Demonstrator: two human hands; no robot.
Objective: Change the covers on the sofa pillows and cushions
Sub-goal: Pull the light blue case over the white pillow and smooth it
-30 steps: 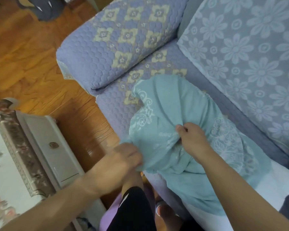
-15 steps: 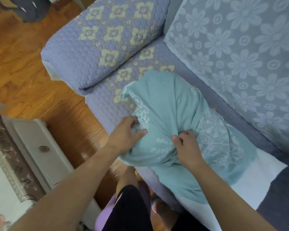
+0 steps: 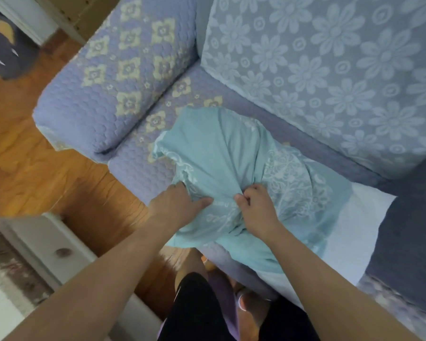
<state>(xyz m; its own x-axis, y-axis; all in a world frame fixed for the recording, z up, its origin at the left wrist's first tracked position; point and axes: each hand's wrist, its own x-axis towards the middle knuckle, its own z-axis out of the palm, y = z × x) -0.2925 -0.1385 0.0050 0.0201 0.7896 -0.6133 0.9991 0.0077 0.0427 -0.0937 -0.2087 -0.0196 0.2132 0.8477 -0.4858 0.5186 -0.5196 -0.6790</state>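
Observation:
A teal pillow cover [image 3: 221, 153] with white lace-like print bulges over a pillow on the sofa seat [image 3: 138, 166]. My left hand [image 3: 177, 205] grips the cover's near left edge, thumb on top of the fabric. My right hand [image 3: 253, 207] is fisted around a bunch of the teal fabric at the middle, and folds radiate from it. A white pillow [image 3: 362, 232] shows beyond the cover's right end. What lies inside the cover is hidden.
The sofa has a quilted purple armrest [image 3: 113, 87] on the left and a pale blue floral back cushion [image 3: 330, 75]. A dark blue cushion [image 3: 408, 244] lies at right. A white low table [image 3: 49, 249] stands on the wooden floor [image 3: 17, 148] beside my legs.
My left hand moved from below the cover's left corner up onto its edge and took hold. My right hand kept its bunch of fabric. The cover looks pulled tighter over the pillow.

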